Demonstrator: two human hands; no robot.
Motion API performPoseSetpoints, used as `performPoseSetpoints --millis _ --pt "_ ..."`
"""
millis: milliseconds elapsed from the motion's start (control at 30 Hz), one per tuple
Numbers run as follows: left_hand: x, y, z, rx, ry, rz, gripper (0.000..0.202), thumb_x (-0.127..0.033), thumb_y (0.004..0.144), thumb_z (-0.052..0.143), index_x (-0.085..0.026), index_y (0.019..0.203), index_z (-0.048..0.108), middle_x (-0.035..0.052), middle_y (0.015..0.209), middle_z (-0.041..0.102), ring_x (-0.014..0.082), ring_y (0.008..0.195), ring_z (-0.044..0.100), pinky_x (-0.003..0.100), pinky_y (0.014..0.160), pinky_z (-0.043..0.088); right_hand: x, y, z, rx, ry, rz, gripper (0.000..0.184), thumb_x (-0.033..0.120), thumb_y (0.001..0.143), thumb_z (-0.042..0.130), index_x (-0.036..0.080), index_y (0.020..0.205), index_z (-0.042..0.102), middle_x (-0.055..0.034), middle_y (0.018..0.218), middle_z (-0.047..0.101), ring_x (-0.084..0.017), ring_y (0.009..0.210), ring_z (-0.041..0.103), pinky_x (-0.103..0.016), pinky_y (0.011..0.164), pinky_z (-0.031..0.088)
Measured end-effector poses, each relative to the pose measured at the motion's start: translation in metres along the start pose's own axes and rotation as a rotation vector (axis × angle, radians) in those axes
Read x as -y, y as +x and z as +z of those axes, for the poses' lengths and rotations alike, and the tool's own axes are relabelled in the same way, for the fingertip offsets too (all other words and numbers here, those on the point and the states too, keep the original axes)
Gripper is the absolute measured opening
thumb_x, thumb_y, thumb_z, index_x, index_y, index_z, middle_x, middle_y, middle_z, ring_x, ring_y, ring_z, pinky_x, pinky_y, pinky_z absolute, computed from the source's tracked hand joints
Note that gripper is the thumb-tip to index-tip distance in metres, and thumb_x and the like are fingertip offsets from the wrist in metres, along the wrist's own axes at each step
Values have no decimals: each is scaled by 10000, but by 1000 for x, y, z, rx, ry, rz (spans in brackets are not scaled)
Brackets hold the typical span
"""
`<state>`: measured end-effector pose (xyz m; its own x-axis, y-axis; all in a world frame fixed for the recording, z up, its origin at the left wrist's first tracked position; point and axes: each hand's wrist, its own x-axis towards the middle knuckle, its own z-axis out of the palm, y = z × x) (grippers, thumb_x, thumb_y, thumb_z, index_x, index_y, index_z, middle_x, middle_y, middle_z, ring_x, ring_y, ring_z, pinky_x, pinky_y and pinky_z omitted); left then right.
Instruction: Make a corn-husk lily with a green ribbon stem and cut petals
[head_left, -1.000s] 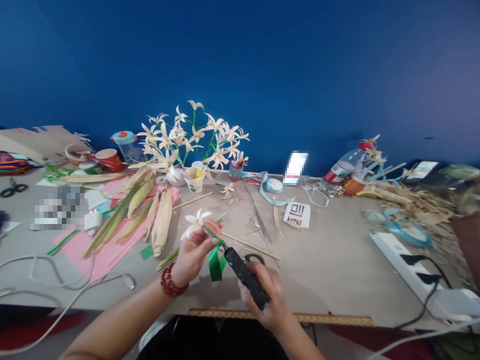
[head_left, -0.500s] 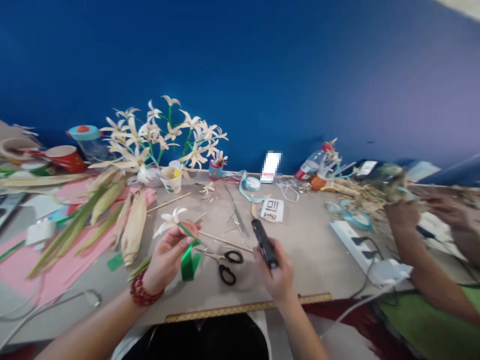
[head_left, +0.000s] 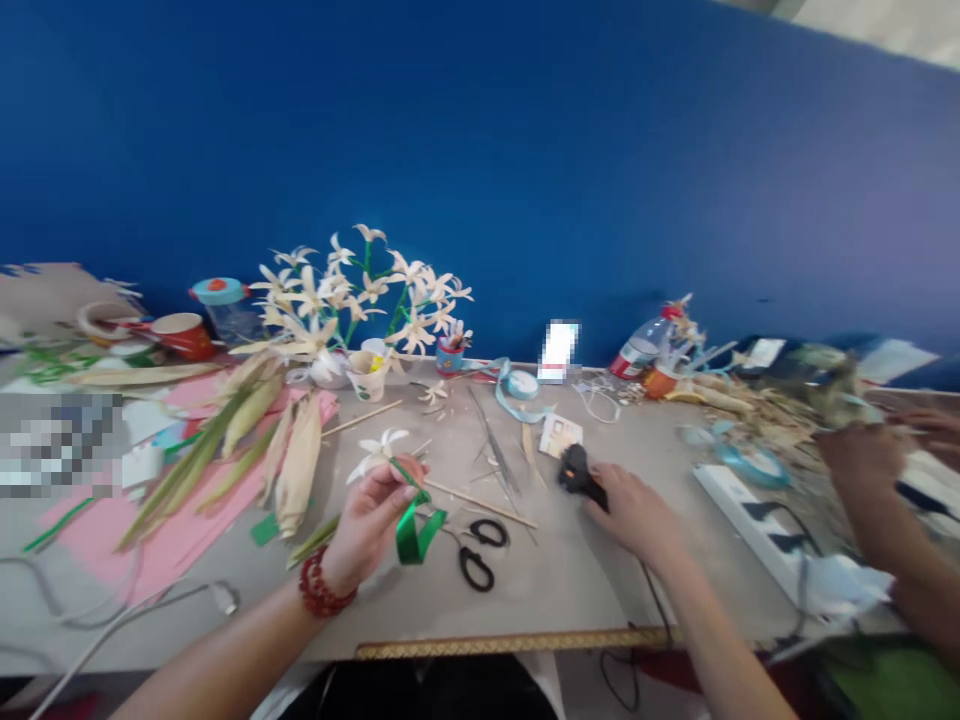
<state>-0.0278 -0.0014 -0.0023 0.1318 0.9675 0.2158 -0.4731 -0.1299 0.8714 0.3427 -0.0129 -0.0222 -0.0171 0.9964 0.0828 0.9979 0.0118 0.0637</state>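
Blue wall rose straight behind the grey table, which was crowded with craft materials. Nearest the work, the white flower was held above the table, left of and beyond the scissors. The left hand pinched its green-wrapped stem between thumb and fingers, and a loose loop of green ribbon hung from it, just left of the scissors.

The clearest change was on the other side. A second earlier the black tool, perhaps a glue gun, had its tip at the stem; now it was well apart from it, to the right of and beyond the scissors, close to the printed card. The right hand had its fingers at the handle, though whether they were grasping or letting go could not be told. The scissors, mostly covered before, showed plainly. To judge by this, contact between tool and stem had paused, with the ribbon's end unsecured.

Farther out, corn husks lay left of the scissors, a flower arrangement stood well beyond them, and a co-worker's hand showed far to their right.
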Motion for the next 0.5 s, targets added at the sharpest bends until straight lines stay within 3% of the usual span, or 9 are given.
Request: performPoseSetpoints --millis 100,200,267,333,400,500 --pt "-1 0 2 14 -11 5 176 -323 759 736 -173 730 651 11 728 546 164 779 547 464 1035 392 19 -7 -10 -231 48 -7 340 309 812 621 152 1110 574 -170 1079 649 -337 945 622 -416 780 458" --pt "-2 0 3 12 6 47 154 -304 782 716 -172 737 649 9 733 541 155 770 529 459 1037 391 78 -25 -28 -462 455 -171 227 344 889 569 193 1058 581 -133 1066 656 -291 1003 615 -407 882 463" --pt "-1 -1 2 -1 24 82 138 -290 794 705 -174 743 649 6 730 543 149 765 522 446 1036 394 132 -37 -39 -377 770 -343 228 339 900 564 208 1087 569 -110 1073 650 -258 1036 606 -377 904 474" --pt "0 -2 1 -21 48 102 124 -281 801 696 -176 755 649 4 736 549 147 765 525 437 1033 397 183 -45 -45 -237 1017 -422 323 402 871 602 209 1125 551 -101 1114 631 -249 1066 591 -367 910 482" --pt "1 -3 -1 -36 76 116 111 -274 810 686 -177 771 648 7 752 554 154 784 533 436 1032 398 222 -48 -45 -200 1180 -379 416 458 810 672 196 1107 546 -88 1074 639 -240 1011 606 -359 886 492" --pt "3 -4 -5 -28 125 159 68 -236 824 667 -179 791 649 15 775 557 166 829 538 431 1041 384 248 -50 -40 -194 1300 -246 204 388 855 621 196 880 554 -15 787 620 -168 720 600 -281 676 498"
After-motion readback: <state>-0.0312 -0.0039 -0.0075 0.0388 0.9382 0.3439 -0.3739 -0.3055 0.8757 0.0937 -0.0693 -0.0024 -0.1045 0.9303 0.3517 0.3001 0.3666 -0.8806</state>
